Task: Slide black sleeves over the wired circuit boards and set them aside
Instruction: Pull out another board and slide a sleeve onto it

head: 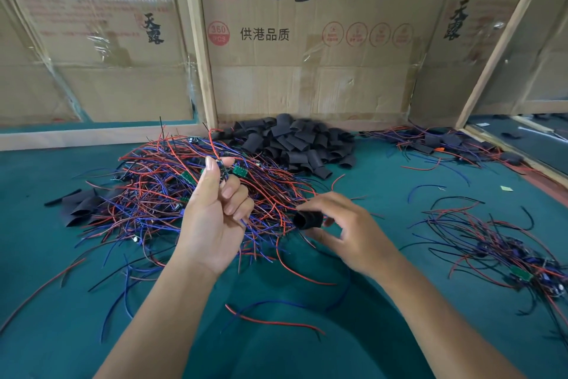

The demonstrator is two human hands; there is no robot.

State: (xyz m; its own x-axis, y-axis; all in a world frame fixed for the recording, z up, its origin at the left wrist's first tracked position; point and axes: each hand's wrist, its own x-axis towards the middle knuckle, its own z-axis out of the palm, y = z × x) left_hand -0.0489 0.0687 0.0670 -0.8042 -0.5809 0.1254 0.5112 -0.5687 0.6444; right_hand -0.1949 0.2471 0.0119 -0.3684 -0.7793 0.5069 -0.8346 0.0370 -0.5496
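The left hand (pixel 215 212) pinches a wired board (pixel 222 170) above the wire pile (pixel 172 194) while the right hand (pixel 347 231) grips a black sleeve (pixel 308 219), mouth facing it, seemingly ready for threading.

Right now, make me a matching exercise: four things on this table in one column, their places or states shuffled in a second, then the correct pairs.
Things:
1. left hand
2. right hand
3. heap of black sleeves
4. big tangle of wires

Places or states:
A. piled against the cardboard box
B. pinches a small wired board
C. holds one black sleeve
D. spread on the green table, left of centre

Pairs: 1-B, 2-C, 3-A, 4-D
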